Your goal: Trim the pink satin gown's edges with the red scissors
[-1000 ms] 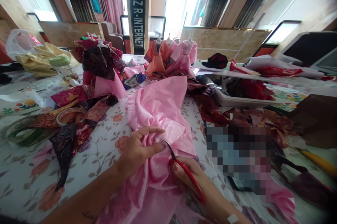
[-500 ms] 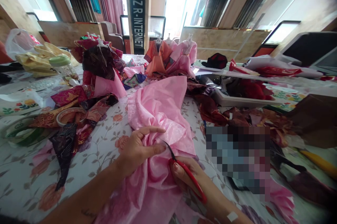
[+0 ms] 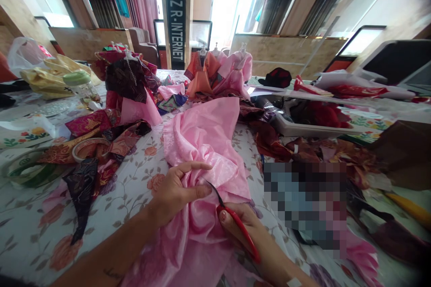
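A long piece of shiny pink fabric (image 3: pixel 205 121) runs down the middle of the table toward me, bunched into folds under my hands. My left hand (image 3: pixel 180 186) grips a gathered fold of it, with the thumb and index finger reaching to the right. In my right hand (image 3: pixel 240 224) are scissors (image 3: pixel 239 226) with red handles and dark blades. Their blades point up and left, and the tips lie against the fabric beside my left thumb. Whether the blades are around the cloth I cannot tell.
Small dressed figures in pink and orange (image 3: pixel 232 71) stand at the back. To the left lie a tape roll (image 3: pixel 91 148), a green-lidded jar (image 3: pixel 79 85) and brocade scraps (image 3: pixel 82 197). On the right are a white tray (image 3: pixel 313 130), a dark cap (image 3: pixel 275 78) and brown fabric scraps (image 3: pixel 316 154).
The scissors have shifted slightly, their handle turning a little to the left and down in my right hand. My left hand and the fabric look nearly unchanged.
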`<state>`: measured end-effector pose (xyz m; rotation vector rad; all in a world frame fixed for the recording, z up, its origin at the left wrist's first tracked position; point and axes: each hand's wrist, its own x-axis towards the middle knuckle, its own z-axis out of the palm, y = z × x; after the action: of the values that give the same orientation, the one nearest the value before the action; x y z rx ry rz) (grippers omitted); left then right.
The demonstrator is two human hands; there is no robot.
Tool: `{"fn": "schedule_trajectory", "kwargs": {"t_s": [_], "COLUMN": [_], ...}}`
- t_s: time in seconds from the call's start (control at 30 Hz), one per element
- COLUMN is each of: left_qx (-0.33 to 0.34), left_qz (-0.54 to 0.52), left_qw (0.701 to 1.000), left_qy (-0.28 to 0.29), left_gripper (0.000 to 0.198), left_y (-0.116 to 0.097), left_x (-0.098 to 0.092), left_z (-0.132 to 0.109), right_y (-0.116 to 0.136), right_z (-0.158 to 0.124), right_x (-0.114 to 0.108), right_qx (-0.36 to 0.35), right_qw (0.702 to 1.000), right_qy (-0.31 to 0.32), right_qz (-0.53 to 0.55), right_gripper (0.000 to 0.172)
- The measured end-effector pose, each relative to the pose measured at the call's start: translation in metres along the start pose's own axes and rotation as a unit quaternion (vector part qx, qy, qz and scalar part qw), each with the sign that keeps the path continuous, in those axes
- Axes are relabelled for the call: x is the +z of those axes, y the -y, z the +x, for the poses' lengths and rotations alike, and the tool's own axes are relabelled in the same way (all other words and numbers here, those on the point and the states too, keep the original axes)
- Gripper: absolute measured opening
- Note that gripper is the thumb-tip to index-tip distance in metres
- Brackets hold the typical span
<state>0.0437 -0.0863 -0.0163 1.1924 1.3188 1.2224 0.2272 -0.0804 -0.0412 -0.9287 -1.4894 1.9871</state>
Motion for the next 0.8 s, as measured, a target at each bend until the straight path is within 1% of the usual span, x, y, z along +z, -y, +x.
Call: {"fn": "schedule_trajectory", "kwargs": {"t_s": [0.23, 0.43, 0.53, 0.8], "left_qx": [0.007, 0.023, 0.023, 0.018], "left_qz": [-0.006, -0.013, -0.014, -0.016], "left_qw": [1.000, 0.999, 0.998, 0.999], "left_qy": [-0.002, -0.042, -0.049, -0.032], "left_gripper": [0.035, 0.034, 0.034, 0.035], "left_y": [0.0001, -0.0003, 0.0003, -0.0014], "left_x": [0.0005, 0.0018, 0.0017, 0.0024], "left_z": [-0.0004, -0.0001, 0.0008, -0.0010], "right_y": [-0.0015, -0.0056, -0.0046, 0.0011], "right_z": [0.0016, 0.0024, 0.0022, -0.0025], "right_x": [-0.0009, -0.0012, -0.0006, 0.0002], "right_qx": [0.003, 0.004, 0.005, 0.009], "right_qw": [1.000, 1.000, 1.000, 0.998], "right_qy": [0.007, -0.004, -0.012, -0.019], "right_qz": [0.006, 0.001, -0.006, -0.051], "right_gripper": [0.051, 0.051, 0.053, 0.053]}}
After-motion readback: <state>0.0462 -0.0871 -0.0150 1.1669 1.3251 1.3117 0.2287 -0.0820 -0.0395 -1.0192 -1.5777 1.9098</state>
